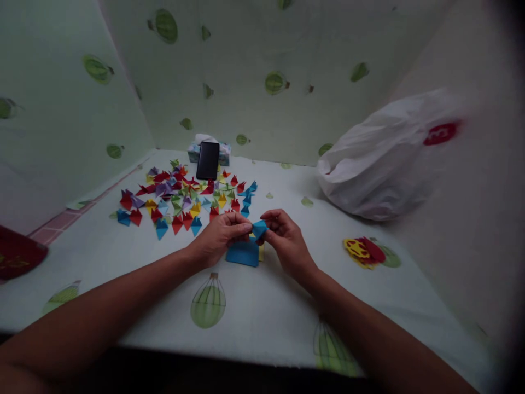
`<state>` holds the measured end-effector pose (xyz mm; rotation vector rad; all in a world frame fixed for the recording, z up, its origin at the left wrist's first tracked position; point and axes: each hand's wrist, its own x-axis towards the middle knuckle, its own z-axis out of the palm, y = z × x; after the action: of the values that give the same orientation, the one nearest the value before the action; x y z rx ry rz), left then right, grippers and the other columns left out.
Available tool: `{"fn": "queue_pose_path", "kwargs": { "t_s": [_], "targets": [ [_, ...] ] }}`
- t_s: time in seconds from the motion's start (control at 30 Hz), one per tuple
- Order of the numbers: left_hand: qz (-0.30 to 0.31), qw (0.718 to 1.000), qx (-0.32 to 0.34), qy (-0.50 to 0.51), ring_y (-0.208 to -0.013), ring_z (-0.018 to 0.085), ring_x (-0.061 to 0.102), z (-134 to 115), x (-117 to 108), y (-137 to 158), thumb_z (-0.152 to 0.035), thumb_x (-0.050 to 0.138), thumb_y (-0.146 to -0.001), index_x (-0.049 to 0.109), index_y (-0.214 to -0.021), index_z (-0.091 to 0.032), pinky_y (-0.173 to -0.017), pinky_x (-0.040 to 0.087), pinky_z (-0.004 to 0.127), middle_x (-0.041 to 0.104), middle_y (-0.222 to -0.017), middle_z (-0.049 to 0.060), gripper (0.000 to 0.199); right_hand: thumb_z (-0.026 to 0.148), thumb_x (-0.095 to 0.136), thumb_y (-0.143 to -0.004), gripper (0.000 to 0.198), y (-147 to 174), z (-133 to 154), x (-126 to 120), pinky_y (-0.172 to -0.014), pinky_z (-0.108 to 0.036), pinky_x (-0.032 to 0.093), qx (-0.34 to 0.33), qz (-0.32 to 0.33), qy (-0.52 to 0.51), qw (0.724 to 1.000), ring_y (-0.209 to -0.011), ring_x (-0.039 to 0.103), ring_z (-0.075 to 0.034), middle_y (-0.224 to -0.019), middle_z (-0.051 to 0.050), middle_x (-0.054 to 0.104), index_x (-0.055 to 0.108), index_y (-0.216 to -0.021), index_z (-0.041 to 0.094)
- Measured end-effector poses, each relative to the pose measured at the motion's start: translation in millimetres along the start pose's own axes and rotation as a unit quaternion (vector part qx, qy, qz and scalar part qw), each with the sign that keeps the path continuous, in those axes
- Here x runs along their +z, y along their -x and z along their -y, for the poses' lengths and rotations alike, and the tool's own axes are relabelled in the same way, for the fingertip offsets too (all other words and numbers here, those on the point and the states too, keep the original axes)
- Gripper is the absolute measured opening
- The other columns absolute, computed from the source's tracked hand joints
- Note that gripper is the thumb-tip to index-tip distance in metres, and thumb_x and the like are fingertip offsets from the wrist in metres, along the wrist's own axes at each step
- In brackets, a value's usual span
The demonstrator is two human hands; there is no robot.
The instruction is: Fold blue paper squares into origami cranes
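A small folded piece of blue paper [259,230] is held up between my two hands. My left hand [219,235] pinches its left side between thumb and fingers. On the other side, my right hand [287,238] grips the right edge with thumb and fingertips. Just below lies a flat stack of blue paper sheets [243,254], with some yellow paper showing at its right edge. Beyond my hands a wide spread of folded paper pieces [176,197] in red, blue, yellow, green and purple covers the table's left middle.
At the back a black phone [208,161] leans on a tissue box [224,154]. A large white plastic bag [377,164] bulges at the right. Red and yellow paper cutouts [363,251] lie below it. A dark red object [20,254] sits at the left edge.
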<state>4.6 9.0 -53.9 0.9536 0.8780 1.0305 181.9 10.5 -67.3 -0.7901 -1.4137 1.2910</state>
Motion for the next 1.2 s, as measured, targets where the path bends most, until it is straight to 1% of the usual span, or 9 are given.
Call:
{"fn": "queue_pose_path", "kwargs": {
  "t_s": [0.07,0.17,0.23,0.33,0.57,0.73,0.9,1.07,1.2],
  "targets": [
    [-0.003,1.000,0.005,-0.012,-0.066,0.009,0.058,0,0,0,-0.032,0.087,-0.064,0.066,-0.075,-0.013,-0.068,0.044,0.024,0.064,-0.071,-0.001,0.030,0.018,0.065,-0.083,0.021,0,0,-1,-0.062,-0.026,0.050,-0.003,0.002,0.016,1.000,-0.064,0.059,-0.011,-0.075,0.004,0.058,0.055,-0.100,0.023],
    [0.005,1.000,-0.002,-0.014,-0.067,0.010,0.058,0,1,0,-0.032,0.087,-0.063,0.066,-0.078,-0.013,-0.069,0.044,0.024,0.063,-0.073,-0.002,0.033,0.011,0.060,-0.081,0.024,2,2,-3,-0.063,-0.026,0.047,-0.060,-0.001,0.116,0.991,-0.069,0.056,-0.012,-0.082,0.002,0.058,0.057,-0.102,0.022],
    [0.011,1.000,-0.002,-0.007,-0.064,0.008,0.055,1,1,0,-0.034,0.086,-0.066,0.066,-0.080,-0.013,-0.065,0.042,0.023,0.061,-0.071,-0.003,0.033,0.008,0.056,-0.081,0.027,4,4,-3,-0.065,-0.026,0.043,-0.098,0.004,0.186,0.978,-0.072,0.054,-0.012,-0.086,0.002,0.058,0.057,-0.104,0.023],
    [0.016,1.000,0.005,-0.022,-0.060,0.007,0.048,3,0,-1,-0.036,0.084,-0.068,0.067,-0.082,-0.013,-0.060,0.037,0.022,0.058,-0.067,-0.004,0.031,0.006,0.053,-0.081,0.031,5,6,-4,-0.066,-0.027,0.041,-0.111,0.019,0.219,0.969,-0.074,0.053,-0.013,-0.086,0.002,0.057,0.056,-0.108,0.023],
    [0.035,0.995,0.029,-0.086,-0.064,0.009,0.053,6,-2,-1,-0.038,0.078,-0.074,0.066,-0.083,-0.015,-0.065,0.041,0.024,0.061,-0.073,-0.003,0.027,0.015,0.059,-0.080,0.029,1,10,-1,-0.060,-0.027,0.037,-0.022,0.039,0.128,0.991,-0.066,0.050,-0.013,-0.072,0.005,0.053,0.053,-0.107,0.023],
    [0.034,0.990,0.067,-0.116,-0.067,0.010,0.055,7,0,1,-0.040,0.074,-0.079,0.063,-0.081,-0.015,-0.068,0.043,0.024,0.061,-0.074,-0.002,0.027,0.021,0.063,-0.078,0.031,1,12,4,-0.057,-0.025,0.038,0.056,0.053,0.029,0.997,-0.061,0.052,-0.012,-0.071,0.005,0.060,0.051,-0.106,0.023],
    [0.021,0.987,0.083,-0.134,-0.065,0.009,0.051,8,2,3,-0.041,0.071,-0.081,0.060,-0.077,-0.016,-0.064,0.040,0.023,0.058,-0.069,-0.003,0.028,0.022,0.062,-0.080,0.028,2,13,5,-0.055,-0.024,0.037,0.060,0.056,0.022,0.996,-0.059,0.052,-0.010,-0.069,0.006,0.060,0.051,-0.105,0.022],
    [0.051,0.978,0.086,-0.184,-0.068,0.011,0.052,3,3,4,-0.038,0.072,-0.079,0.065,-0.083,-0.016,-0.066,0.040,0.025,0.059,-0.073,-0.002,0.023,0.019,0.065,-0.075,0.033,2,19,4,-0.055,-0.023,0.034,0.075,0.064,0.052,0.994,-0.057,0.048,-0.010,-0.065,0.008,0.055,0.052,-0.106,0.022],
    [0.052,0.976,0.088,-0.190,-0.068,0.012,0.052,1,3,4,-0.040,0.069,-0.081,0.064,-0.082,-0.016,-0.067,0.041,0.026,0.058,-0.072,-0.002,0.024,0.021,0.065,-0.075,0.036,2,19,5,-0.055,-0.023,0.037,0.103,0.055,0.011,0.993,-0.057,0.050,-0.010,-0.067,0.007,0.059,0.050,-0.108,0.023]
  ]
}}
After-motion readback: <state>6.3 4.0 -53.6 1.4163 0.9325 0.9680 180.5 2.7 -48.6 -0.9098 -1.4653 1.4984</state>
